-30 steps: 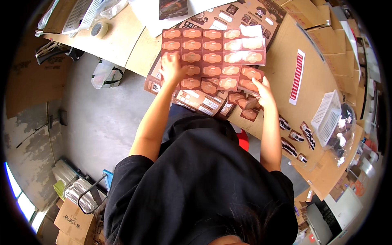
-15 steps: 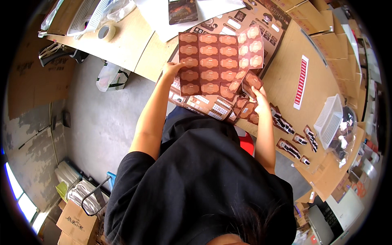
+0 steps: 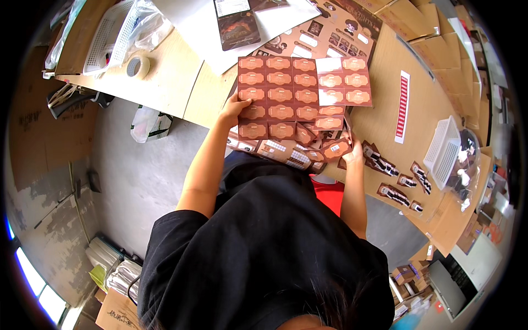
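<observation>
A reddish-brown printed card sheet [image 3: 279, 94], marked out in rows of pale ornate labels, lies before me with a stepped lower right edge. At its left edge my left hand [image 3: 236, 109] is closed, thumb on top of the sheet. My right hand [image 3: 353, 150] is closed on a small brown card piece [image 3: 336, 148] just below the sheet's lower right corner; its fingers are partly hidden. More loose brown pieces lie partly covered under the sheet's lower edge. Beneath everything is a large printed board [image 3: 294, 38] with small pictures.
Right of the sheet are a red-and-white strip [image 3: 402, 107], several figure cutouts [image 3: 380, 159] and a white basket [image 3: 443, 151]. A dark printed box [image 3: 237, 28] rests on white paper [image 3: 192, 33]. A tape roll [image 3: 138, 66] sits near the table's left edge. Cardboard boxes [image 3: 440, 52] line the far right.
The sheet's raised right part has come down flatter and extends further right. My right hand has moved lower, and the card piece in it is turned more level.
</observation>
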Demonstrator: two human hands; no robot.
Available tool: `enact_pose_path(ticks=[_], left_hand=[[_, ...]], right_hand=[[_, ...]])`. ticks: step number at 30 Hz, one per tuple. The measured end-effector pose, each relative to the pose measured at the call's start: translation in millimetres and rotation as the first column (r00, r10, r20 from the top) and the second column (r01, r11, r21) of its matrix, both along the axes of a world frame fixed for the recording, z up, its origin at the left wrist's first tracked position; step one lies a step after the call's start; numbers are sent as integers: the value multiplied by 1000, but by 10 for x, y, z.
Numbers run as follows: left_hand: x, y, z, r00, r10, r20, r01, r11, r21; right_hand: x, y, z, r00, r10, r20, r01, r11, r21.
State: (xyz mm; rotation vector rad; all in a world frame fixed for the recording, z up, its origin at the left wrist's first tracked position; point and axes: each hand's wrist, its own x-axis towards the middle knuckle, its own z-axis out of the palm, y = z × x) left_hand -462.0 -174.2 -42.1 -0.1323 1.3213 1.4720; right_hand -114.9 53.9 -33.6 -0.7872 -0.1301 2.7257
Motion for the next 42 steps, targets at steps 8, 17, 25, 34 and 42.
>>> enact_pose_path(ticks=[8, 17, 25, 34, 42], left_hand=[[-361, -215, 523, 994, -62, 93, 38, 970, 241], [-342, -116, 521, 995, -43, 92, 19, 968, 249], [-432, -326, -435, 768, -238, -595, 93, 960, -264], [-481, -191, -411, 586, -402, -704, 33, 879, -475], [-484, -183, 160, 925, -98, -367, 25, 980, -198]], right_hand=[[-44, 64, 381, 748, -109, 655, -394, 721, 570], [-288, -138, 168, 668, -269, 694, -544, 459, 702], [-217, -97, 121, 575, -259, 776, -613, 492, 618], [-722, 188, 428, 424, -232, 875, -584, 669, 460], [-701, 291, 612, 712, -276, 645, -526, 399, 751]])
